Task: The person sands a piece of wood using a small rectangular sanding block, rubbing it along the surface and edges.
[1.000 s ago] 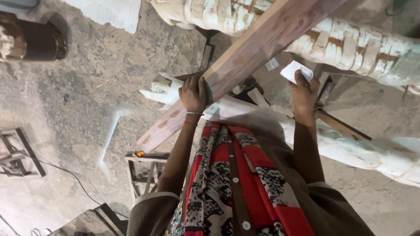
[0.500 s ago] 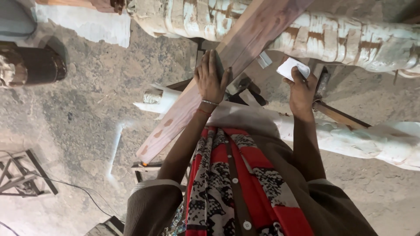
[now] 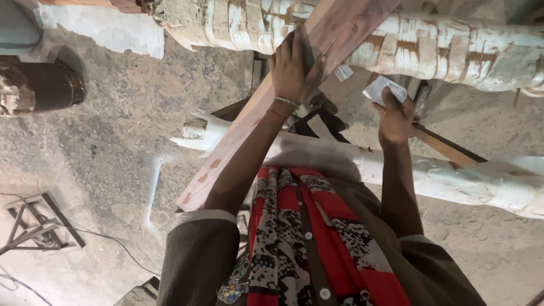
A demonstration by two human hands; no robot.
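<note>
Plank (image 3: 317,73) runs diagonally from near-left to far-right, left hand (image 3: 292,65) flat on it. Right hand (image 3: 394,116) just right of it, holding folded paper (image 3: 382,88). Carved log (image 3: 453,48) lies across far side, barrel (image 3: 39,88) far left

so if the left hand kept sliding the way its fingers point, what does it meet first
Probably the white-coated carved log crossing above; the left hand lies flat on the reddish plank, fingers pointing up along it. Depth is unclear.
</note>
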